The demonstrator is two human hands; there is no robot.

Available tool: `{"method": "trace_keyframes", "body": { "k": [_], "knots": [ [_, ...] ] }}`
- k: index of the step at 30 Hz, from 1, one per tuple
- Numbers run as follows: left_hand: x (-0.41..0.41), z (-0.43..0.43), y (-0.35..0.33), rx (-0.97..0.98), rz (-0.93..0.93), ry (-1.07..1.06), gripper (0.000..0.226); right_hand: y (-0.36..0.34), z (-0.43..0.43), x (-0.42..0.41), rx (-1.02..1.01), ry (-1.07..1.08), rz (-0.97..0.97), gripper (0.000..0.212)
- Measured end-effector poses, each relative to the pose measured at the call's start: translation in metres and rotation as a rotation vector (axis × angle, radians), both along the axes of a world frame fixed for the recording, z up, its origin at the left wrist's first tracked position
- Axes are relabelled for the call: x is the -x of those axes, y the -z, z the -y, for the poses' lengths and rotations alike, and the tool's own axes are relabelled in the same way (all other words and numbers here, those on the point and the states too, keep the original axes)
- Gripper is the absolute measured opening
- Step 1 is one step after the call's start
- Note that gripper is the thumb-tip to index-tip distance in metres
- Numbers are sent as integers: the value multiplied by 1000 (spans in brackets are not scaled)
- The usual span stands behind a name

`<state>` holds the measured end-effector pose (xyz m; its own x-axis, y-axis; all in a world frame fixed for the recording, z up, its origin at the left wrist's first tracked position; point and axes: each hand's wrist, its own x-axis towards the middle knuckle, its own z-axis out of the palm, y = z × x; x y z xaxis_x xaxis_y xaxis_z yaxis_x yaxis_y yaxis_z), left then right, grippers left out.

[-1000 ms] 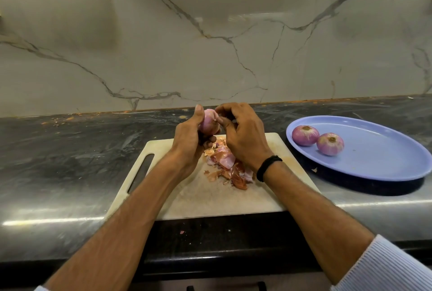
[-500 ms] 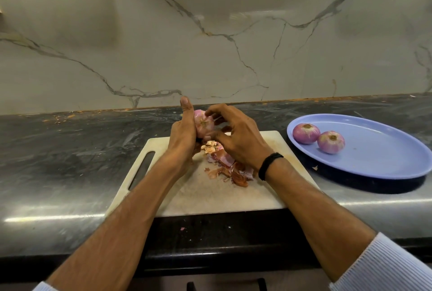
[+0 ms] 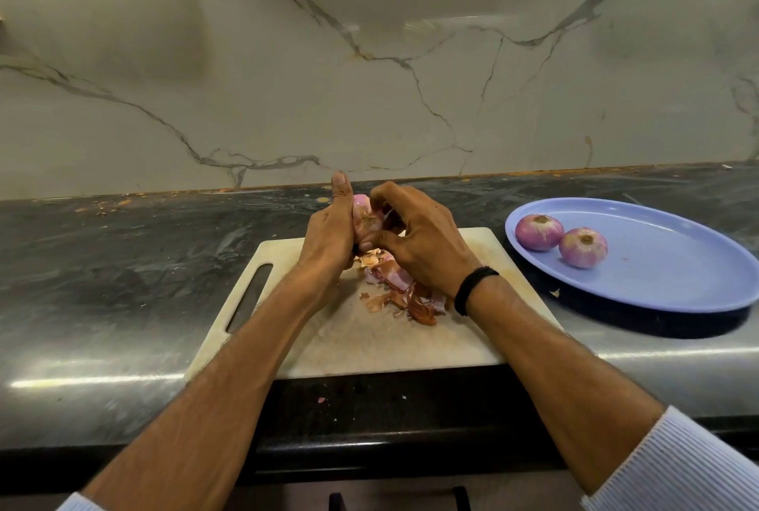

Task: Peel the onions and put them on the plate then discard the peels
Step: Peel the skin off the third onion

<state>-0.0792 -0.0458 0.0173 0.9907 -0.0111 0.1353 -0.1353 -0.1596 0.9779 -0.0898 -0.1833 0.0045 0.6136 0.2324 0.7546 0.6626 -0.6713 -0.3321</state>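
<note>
Head view: onion [image 3: 366, 219] was gripped by left hand [image 3: 328, 237], pinched by right hand [image 3: 423, 247] above peels [image 3: 400, 284] on cutting board [image 3: 353, 342].

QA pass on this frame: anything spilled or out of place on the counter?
Minor strays only. One pink peel scrap lies on the dark counter edge in front of the cutting board, another scrap beside the blue plate; orange crumbs along the backsplash. The peel pile sits on the board.
</note>
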Motion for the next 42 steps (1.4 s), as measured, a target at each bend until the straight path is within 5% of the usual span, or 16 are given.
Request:
{"method": "trace_keyframes", "body": {
  "k": [12, 31, 42],
  "knots": [
    [-5, -5, 1, 110, 31, -34, 86, 0, -2, -2, -99, -18, -3, 28],
    [3, 1, 0, 4, 151, 3, 82, 0, 1, -7, -127, 80, 159, 6],
    [4, 3, -7, 363, 32, 39, 62, 2, 0, -10, -172, 169, 120, 11]
  ]
}}
